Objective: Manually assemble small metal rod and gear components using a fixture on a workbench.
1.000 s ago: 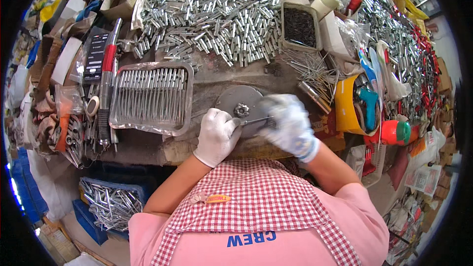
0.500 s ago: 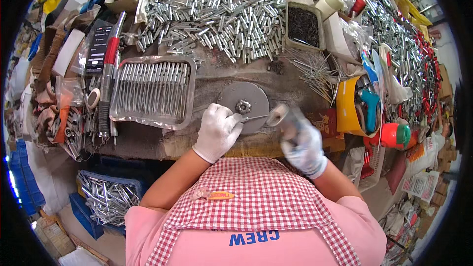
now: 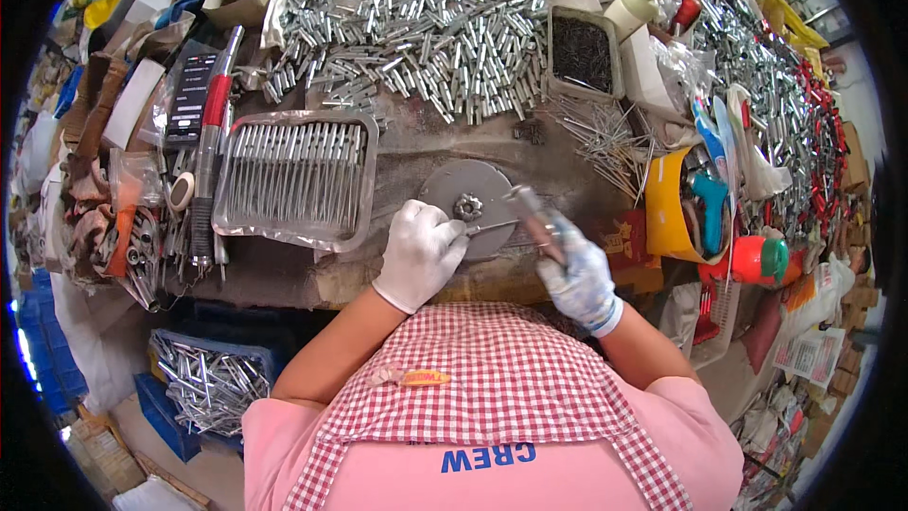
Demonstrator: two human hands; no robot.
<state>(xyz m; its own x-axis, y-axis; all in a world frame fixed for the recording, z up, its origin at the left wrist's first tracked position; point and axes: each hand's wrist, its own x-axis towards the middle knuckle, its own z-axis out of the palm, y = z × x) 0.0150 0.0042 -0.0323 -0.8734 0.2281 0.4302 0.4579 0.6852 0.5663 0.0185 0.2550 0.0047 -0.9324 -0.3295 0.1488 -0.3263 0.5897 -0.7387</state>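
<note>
My left hand (image 3: 419, 251), in a white glove, is closed with its fingers pinched on a thin metal rod (image 3: 493, 226). The rod lies across the near part of a round grey metal disc (image 3: 487, 186), just in front of a small knobbly metal piece (image 3: 467, 207) at the disc's middle. My right hand (image 3: 582, 276), in a stained white glove, is wrapped round the handle of a hammer (image 3: 541, 230). Smeared by motion, the hammer head stands at the disc's right edge, above and apart from the rod's right end.
To the left, a metal tray (image 3: 295, 224) carries a row of rods. Short metal tubes (image 3: 416, 19) are heaped at the back. Thin loose rods (image 3: 605, 147) lie to the right, near a container of dark small pieces (image 3: 582, 47) and a yellow holder (image 3: 666, 203).
The hammer has swung up and left, away from the rod's end, its head now farther back. My right hand turned slightly with it; my left hand and the rod have barely moved.
</note>
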